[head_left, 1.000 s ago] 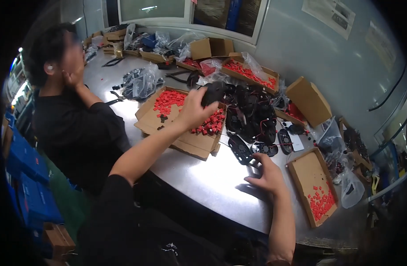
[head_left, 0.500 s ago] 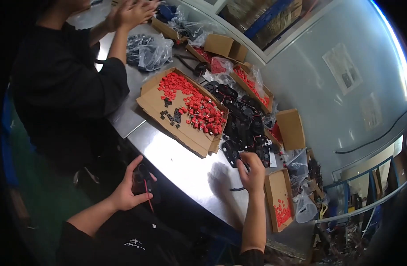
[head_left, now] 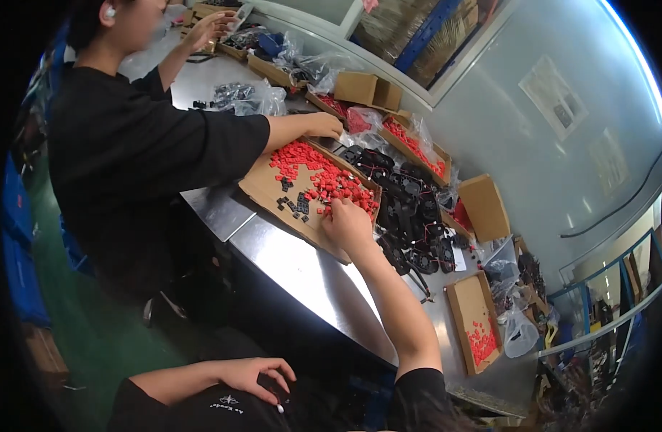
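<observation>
My right hand [head_left: 349, 225] reaches into the cardboard tray [head_left: 273, 201], fingertips pinched among a pile of small red parts [head_left: 342, 186], some with metal pins. What it pinches is hidden by the fingers. Beside that pile lie flat red pieces [head_left: 291, 158] and small black blocks [head_left: 300, 205]. My left hand [head_left: 253, 376] is low in front of my body, fingers curled over a dark part that barely shows against my black clothing. A small white tip [head_left: 280, 408] is by its fingertips. Black housings with thin wires [head_left: 406, 209] lie heaped right of the tray.
A co-worker in black [head_left: 144, 158] stands at the left, one hand [head_left: 322, 125] reaching over the tray's far side. Open boxes of red parts [head_left: 417, 151] line the wall. A shallow cardboard box [head_left: 457, 309] lies at the right, next to plastic bags [head_left: 520, 333]. The metal table [head_left: 295, 270] has a seam.
My right hand has gone from the black housings to the red parts. My left hand has dropped nearer my body. The co-worker's hands have parted, and one now extends over the tray.
</observation>
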Demonstrator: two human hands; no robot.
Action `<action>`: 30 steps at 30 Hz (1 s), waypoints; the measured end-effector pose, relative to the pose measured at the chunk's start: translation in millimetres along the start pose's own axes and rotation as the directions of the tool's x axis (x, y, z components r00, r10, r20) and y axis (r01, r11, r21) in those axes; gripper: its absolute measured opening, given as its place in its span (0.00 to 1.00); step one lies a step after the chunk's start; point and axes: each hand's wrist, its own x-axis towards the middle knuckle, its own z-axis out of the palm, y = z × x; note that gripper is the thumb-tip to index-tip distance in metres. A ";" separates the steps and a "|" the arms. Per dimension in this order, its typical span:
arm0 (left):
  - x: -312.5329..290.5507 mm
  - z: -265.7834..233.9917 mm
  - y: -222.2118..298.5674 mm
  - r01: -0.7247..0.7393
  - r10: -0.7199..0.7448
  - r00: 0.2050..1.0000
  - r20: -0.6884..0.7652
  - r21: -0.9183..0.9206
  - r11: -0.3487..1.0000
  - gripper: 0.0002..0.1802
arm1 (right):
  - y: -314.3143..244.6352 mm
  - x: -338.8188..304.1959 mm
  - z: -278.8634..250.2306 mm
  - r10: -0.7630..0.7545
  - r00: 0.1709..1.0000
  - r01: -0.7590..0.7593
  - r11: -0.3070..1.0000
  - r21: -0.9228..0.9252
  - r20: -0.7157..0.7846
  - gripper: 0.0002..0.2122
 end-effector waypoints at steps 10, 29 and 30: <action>25.9 -14.5 42.6 -0.082 0.003 0.984 0.176 0.441 0.894 0.28 | 80.4 -166.2 -70.8 -0.088 0.988 0.075 0.992 0.097 0.130 0.13; 273.5 -87.6 168.9 -0.262 0.646 0.763 -0.025 0.902 0.344 0.37 | 118.4 -220.4 -38.0 -0.022 0.964 0.163 0.840 0.518 -0.267 0.11; 271.1 -84.4 168.4 -0.294 0.620 0.783 -0.049 0.849 0.439 0.37 | 120.4 -218.4 -38.6 0.062 0.970 0.102 0.775 0.624 -0.235 0.10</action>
